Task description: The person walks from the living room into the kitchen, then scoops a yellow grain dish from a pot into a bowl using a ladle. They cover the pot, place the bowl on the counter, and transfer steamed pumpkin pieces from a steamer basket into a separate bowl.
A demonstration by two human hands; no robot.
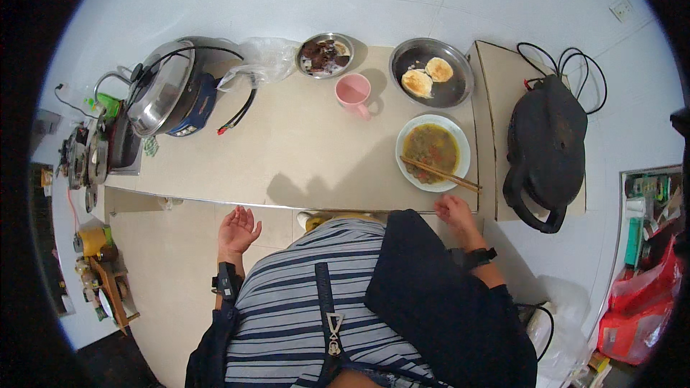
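Note:
My left hand is held palm up in front of the counter's front edge, its fingers spread and nothing in it. At the right end of the same edge, my right hand has loosely bent fingers and no visible object in them. Just beyond it stands a white bowl of soup with bits of food. A pair of wooden chopsticks rests across the bowl, the ends jutting over its right rim. Behind the bowl, a round metal pan holds two browned flatbreads.
A pink mug and a metal bowl of dark chunks stand near the wall beside a clear plastic bag. At left, a lidded pot sits on a blue electric cooker. A black electric griddle occupies the raised right ledge.

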